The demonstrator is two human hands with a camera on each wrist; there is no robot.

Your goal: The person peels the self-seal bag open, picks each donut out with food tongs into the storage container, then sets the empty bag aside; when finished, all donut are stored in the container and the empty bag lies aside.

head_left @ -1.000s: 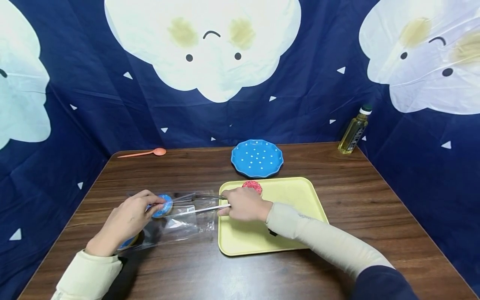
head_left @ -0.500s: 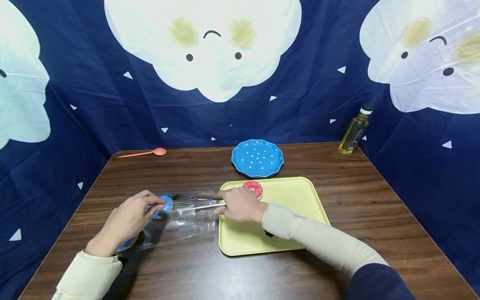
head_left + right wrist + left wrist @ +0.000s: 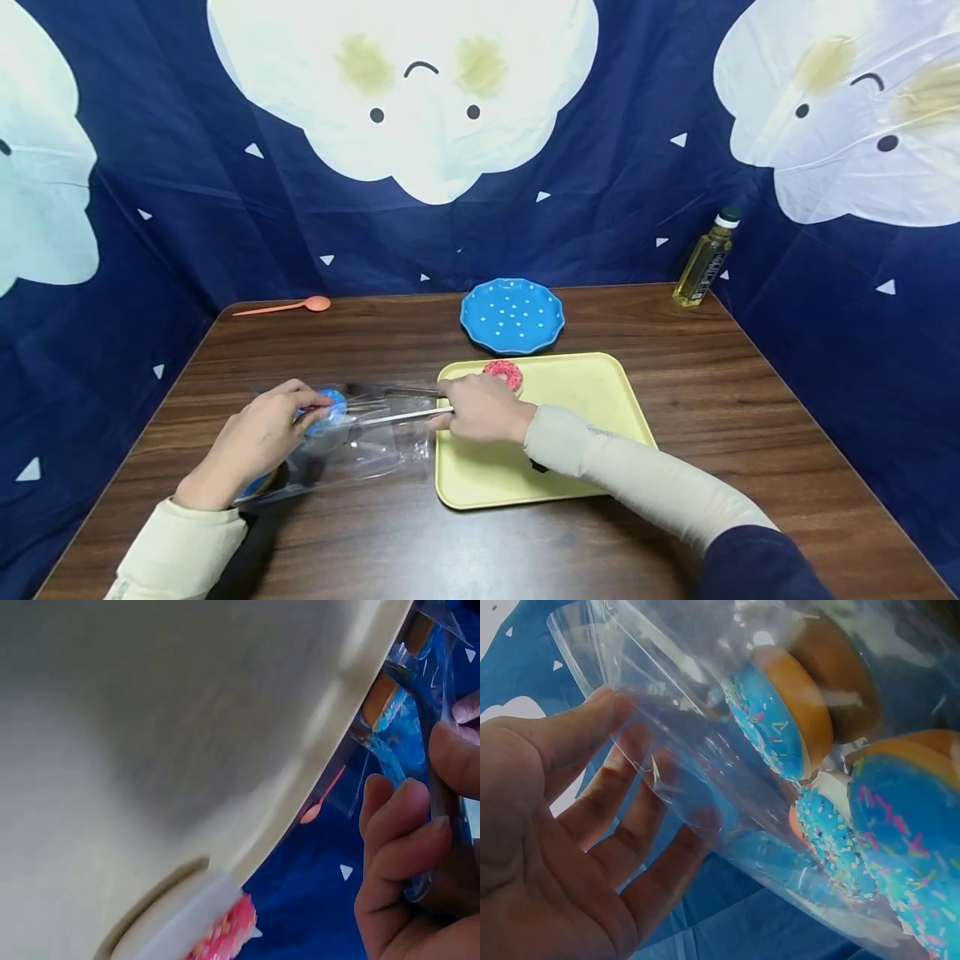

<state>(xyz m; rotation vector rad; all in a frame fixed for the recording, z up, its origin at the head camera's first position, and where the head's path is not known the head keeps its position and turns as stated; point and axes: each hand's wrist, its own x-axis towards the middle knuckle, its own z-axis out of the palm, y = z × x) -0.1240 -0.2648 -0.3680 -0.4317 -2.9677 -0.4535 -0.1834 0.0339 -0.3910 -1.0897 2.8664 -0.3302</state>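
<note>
My left hand (image 3: 262,433) pinches the edge of a clear plastic bag (image 3: 660,750) between thumb and fingers. Several ring doughnuts with blue icing and sprinkles (image 3: 769,724) are inside the bag; one blue doughnut (image 3: 330,410) shows just beyond my fingers in the head view. My right hand (image 3: 483,408) holds metal tongs (image 3: 408,416) over the tray's left edge. The tongs' arms stand apart and reach left into the bag; their tips are hard to make out through the plastic. A pink-iced doughnut (image 3: 506,373) lies on the yellow tray (image 3: 555,467), just behind my right hand.
A blue plate with white dots (image 3: 512,318) stands behind the tray. At the back left of the wooden table (image 3: 360,542) lies an orange spoon (image 3: 317,303). An oil bottle (image 3: 703,265) stands at the back right corner, before the dark blue curtain.
My right hand has shifted slightly left with the tongs, uncovering more of the pink doughnut. My left hand has stayed at the bag.
</note>
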